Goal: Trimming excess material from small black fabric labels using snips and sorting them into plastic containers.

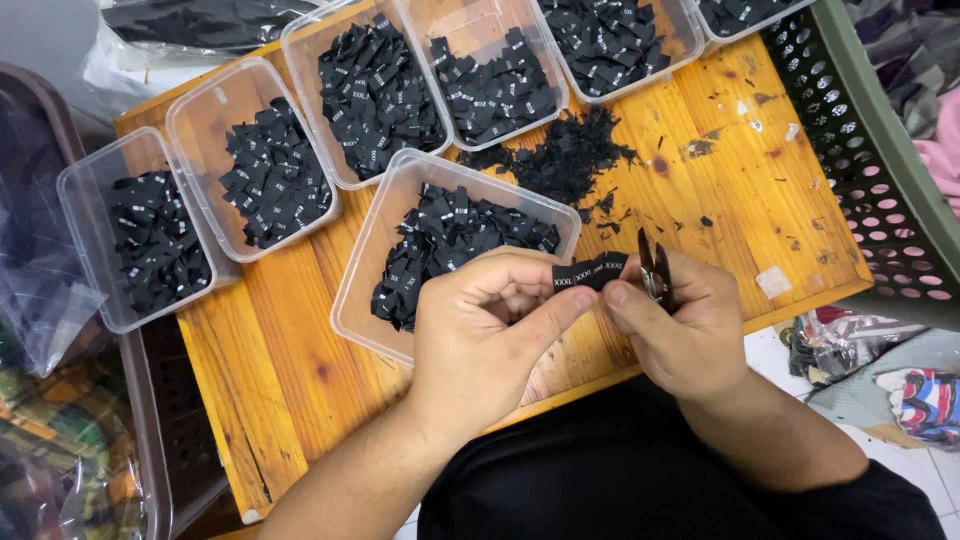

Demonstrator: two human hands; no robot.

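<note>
My left hand (490, 325) pinches one end of a short black label strip (590, 272) with white marks. My right hand (675, 325) pinches the other end of the strip and also holds small thread snips (655, 270), blades pointing up. Both hands hover over the near edge of a wooden board (290, 350). Just behind my left hand is a clear plastic tub (395, 215) holding cut black labels. A loose heap of black scraps (575, 155) lies on the board beyond the hands.
Several more clear tubs of black labels line the board's far side, such as one at the left (90, 190) and one at the centre (545, 70). A dark green perforated crate (870, 170) stands on the right. Bagged fabric (60, 440) sits to the left.
</note>
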